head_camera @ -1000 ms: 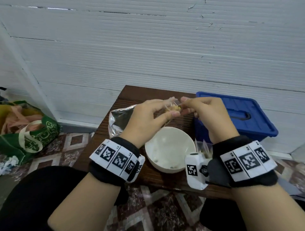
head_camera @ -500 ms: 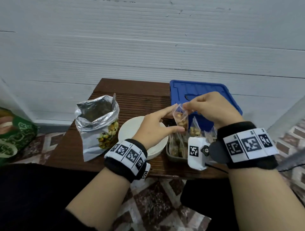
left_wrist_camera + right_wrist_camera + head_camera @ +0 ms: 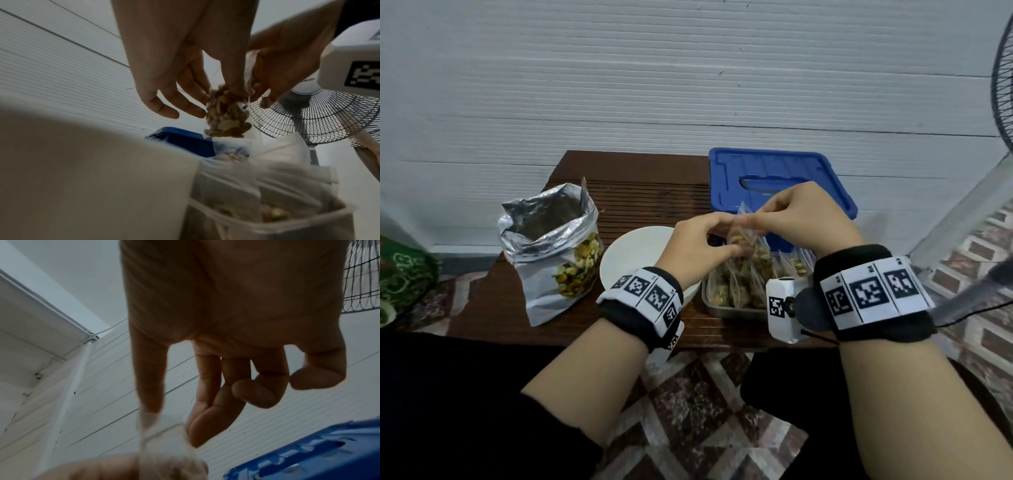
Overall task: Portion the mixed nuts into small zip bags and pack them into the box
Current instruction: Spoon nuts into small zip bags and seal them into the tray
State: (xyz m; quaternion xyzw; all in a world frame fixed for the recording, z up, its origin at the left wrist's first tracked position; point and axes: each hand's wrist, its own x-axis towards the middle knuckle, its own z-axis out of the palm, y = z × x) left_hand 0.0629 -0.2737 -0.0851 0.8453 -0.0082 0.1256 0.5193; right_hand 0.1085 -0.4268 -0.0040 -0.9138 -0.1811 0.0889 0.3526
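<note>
Both hands hold one small clear zip bag of mixed nuts (image 3: 743, 240) directly above the shallow metal tray (image 3: 729, 310), which carries several more filled zip bags (image 3: 753, 277). The left hand (image 3: 697, 248) pinches the bag's top edge between thumb and forefinger, remaining fingers loosely spread. The right hand (image 3: 804, 219) pinches the same edge from the opposite side, other fingers curled. Left of the tray sits a white round bowl (image 3: 633, 255); further left stands an open silver foil pouch of nuts (image 3: 551, 253). Behind the tray lies a blue plastic box lid (image 3: 774, 178). All rest on a dark wooden table (image 3: 647, 185).
</note>
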